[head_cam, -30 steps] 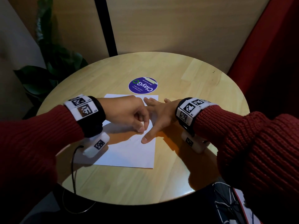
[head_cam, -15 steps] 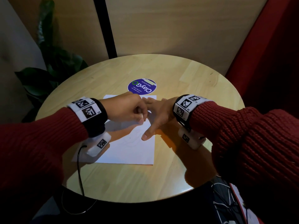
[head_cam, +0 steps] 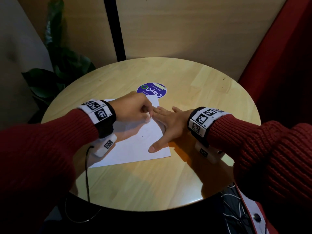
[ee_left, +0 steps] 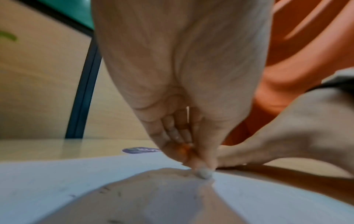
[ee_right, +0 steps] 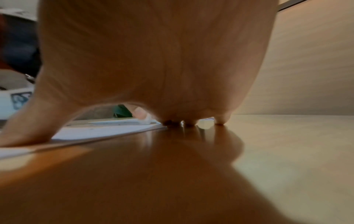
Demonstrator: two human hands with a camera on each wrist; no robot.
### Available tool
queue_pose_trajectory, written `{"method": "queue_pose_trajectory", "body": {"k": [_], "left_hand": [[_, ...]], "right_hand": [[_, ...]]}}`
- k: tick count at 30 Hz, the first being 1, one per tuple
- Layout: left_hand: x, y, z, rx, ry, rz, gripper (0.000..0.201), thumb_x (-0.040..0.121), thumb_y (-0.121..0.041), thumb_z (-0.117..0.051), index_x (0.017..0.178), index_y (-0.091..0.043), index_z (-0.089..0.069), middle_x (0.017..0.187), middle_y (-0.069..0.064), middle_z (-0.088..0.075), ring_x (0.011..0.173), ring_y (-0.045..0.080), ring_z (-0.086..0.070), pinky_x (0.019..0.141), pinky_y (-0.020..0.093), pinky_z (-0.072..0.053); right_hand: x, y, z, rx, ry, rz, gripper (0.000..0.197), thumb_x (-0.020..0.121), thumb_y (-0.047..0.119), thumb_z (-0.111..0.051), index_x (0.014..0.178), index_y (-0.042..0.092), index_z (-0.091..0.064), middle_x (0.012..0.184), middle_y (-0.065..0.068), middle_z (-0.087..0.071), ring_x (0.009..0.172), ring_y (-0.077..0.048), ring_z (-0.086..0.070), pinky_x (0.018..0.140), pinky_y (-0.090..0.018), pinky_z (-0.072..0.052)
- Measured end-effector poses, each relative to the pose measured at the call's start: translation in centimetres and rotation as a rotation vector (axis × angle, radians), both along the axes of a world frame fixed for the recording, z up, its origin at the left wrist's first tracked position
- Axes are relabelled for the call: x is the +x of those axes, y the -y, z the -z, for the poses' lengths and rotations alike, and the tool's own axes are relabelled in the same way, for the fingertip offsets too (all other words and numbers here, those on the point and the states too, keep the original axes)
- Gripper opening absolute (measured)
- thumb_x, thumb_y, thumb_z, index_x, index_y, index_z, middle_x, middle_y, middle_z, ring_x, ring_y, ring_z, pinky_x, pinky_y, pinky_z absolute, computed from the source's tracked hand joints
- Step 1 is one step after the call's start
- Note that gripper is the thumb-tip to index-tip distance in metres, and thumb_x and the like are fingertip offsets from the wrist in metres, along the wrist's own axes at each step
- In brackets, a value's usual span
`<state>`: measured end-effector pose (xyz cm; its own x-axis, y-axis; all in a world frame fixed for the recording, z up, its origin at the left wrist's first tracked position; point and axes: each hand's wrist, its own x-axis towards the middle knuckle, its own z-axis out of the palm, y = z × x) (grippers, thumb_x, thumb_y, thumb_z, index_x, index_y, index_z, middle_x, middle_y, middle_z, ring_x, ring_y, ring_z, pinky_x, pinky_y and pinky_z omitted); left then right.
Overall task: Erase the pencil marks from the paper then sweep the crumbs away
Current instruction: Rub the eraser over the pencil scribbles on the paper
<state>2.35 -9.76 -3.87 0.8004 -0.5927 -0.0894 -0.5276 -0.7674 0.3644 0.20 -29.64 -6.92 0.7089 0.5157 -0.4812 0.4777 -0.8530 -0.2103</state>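
Wooden and round, the pale table [head_cam: 168,174] stands by a tan wall, with a red curtain [head_cam: 287,65] on the right. On it, the white sheet of paper [head_cam: 135,149] lies below a purple round sticker [head_cam: 152,90]. The left hand [head_cam: 133,108] pinches a small white eraser [ee_left: 204,174] onto the sheet. The right hand [head_cam: 170,125] lies flat on its right edge, fingers spread. Bare wood shows near the front rim.

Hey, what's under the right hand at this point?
The right hand lies flat, thumb on the paper near its right edge, outer fingers on the wooden table. Any marks beneath the palm are covered.
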Motion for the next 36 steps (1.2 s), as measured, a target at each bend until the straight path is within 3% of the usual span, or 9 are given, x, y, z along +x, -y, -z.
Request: {"method": "queue_pose_trajectory", "body": {"k": [5, 9, 13, 18, 22, 27, 31, 34, 36], "left_hand": [[-1.5, 0.7, -0.8, 0.054, -0.259, 0.167, 0.006, 0.092, -0.018, -0.081, 0.096, -0.022, -0.084, 0.073, -0.009, -0.078, 0.065, -0.002, -0.066, 0.064, 0.009, -0.045], [-0.1, 0.0, -0.1, 0.029, -0.029, 0.031, 0.008, 0.091, -0.021, -0.078, 0.094, -0.025, -0.084, 0.077, -0.012, -0.078, 0.075, -0.003, -0.067, 0.072, 0.018, -0.048], [-0.9, 0.6, -0.5, 0.039, -0.223, 0.082, 0.007, 0.092, -0.018, -0.08, 0.097, -0.023, -0.083, 0.078, -0.006, -0.079, 0.069, 0.002, -0.068, 0.067, 0.02, -0.052], [0.2, 0.3, -0.6, 0.047, -0.081, -0.023, 0.006, 0.091, -0.022, -0.08, 0.096, -0.024, -0.083, 0.084, -0.006, -0.08, 0.08, 0.007, -0.071, 0.078, 0.028, -0.055], [-1.4, 1.1, -1.1, 0.059, -0.382, 0.141, 0.005, 0.091, -0.015, -0.083, 0.095, -0.013, -0.081, 0.08, 0.008, -0.08, 0.074, 0.02, -0.073, 0.072, 0.022, -0.055], [-1.3, 0.9, -0.8, -0.007, -0.266, 0.079, 0.006, 0.089, -0.011, -0.081, 0.092, -0.015, -0.081, 0.072, -0.004, -0.078, 0.064, 0.003, -0.067, 0.065, 0.014, -0.049], [-1.9, 1.0, -1.3, 0.076, -0.421, 0.173, 0.007, 0.091, -0.017, -0.084, 0.098, -0.014, -0.083, 0.082, 0.008, -0.081, 0.073, 0.012, -0.074, 0.07, 0.018, -0.053], [-1.0, 0.3, -0.9, 0.038, -0.204, 0.062, 0.005, 0.092, -0.023, -0.083, 0.097, -0.024, -0.083, 0.078, -0.006, -0.08, 0.069, 0.0, -0.068, 0.068, 0.017, -0.047], [-1.6, 0.5, -0.7, 0.056, -0.227, 0.096, 0.006, 0.091, -0.023, -0.083, 0.097, -0.026, -0.082, 0.075, -0.012, -0.076, 0.066, -0.003, -0.065, 0.065, 0.012, -0.045]], "right_hand": [[-0.1, -0.1, -0.1, -0.001, -0.004, 0.014, 0.143, 0.059, 0.097, -0.065, 0.163, 0.04, 0.015, 0.171, 0.012, 0.025, 0.155, -0.007, 0.025, 0.124, -0.058, 0.016], [-0.5, -0.2, -0.3, 0.015, 0.0, 0.022, 0.14, 0.062, 0.093, -0.068, 0.163, 0.042, 0.015, 0.171, 0.013, 0.023, 0.156, -0.006, 0.023, 0.124, -0.058, 0.016], [-0.5, -0.2, -0.5, -0.002, 0.005, 0.013, 0.139, 0.063, 0.094, -0.066, 0.163, 0.041, 0.015, 0.171, 0.012, 0.025, 0.156, -0.008, 0.024, 0.124, -0.058, 0.015], [-0.5, -0.3, -0.3, -0.004, 0.007, 0.02, 0.143, 0.06, 0.095, -0.067, 0.162, 0.041, 0.018, 0.171, 0.014, 0.025, 0.155, -0.006, 0.024, 0.124, -0.058, 0.015], [-0.5, -0.4, -0.5, -0.007, -0.008, 0.024, 0.14, 0.06, 0.095, -0.067, 0.163, 0.043, 0.012, 0.171, 0.011, 0.025, 0.155, -0.008, 0.025, 0.124, -0.06, 0.015], [-0.5, -0.4, -0.6, -0.006, -0.011, 0.026, 0.138, 0.062, 0.094, -0.067, 0.163, 0.043, 0.013, 0.171, 0.01, 0.024, 0.156, -0.008, 0.025, 0.124, -0.06, 0.014], [-0.4, -0.5, -0.4, -0.023, 0.002, 0.039, 0.146, 0.057, 0.098, -0.066, 0.164, 0.039, 0.015, 0.171, 0.01, 0.025, 0.155, -0.008, 0.025, 0.124, -0.059, 0.014], [-0.5, -0.5, -0.8, -0.017, -0.01, 0.024, 0.143, 0.062, 0.095, -0.066, 0.162, 0.039, 0.019, 0.171, 0.011, 0.027, 0.156, -0.009, 0.025, 0.124, -0.06, 0.014], [-0.6, -0.4, -0.8, -0.023, -0.011, 0.025, 0.144, 0.061, 0.095, -0.066, 0.163, 0.038, 0.019, 0.171, 0.01, 0.027, 0.156, -0.008, 0.025, 0.124, -0.06, 0.013]]}}
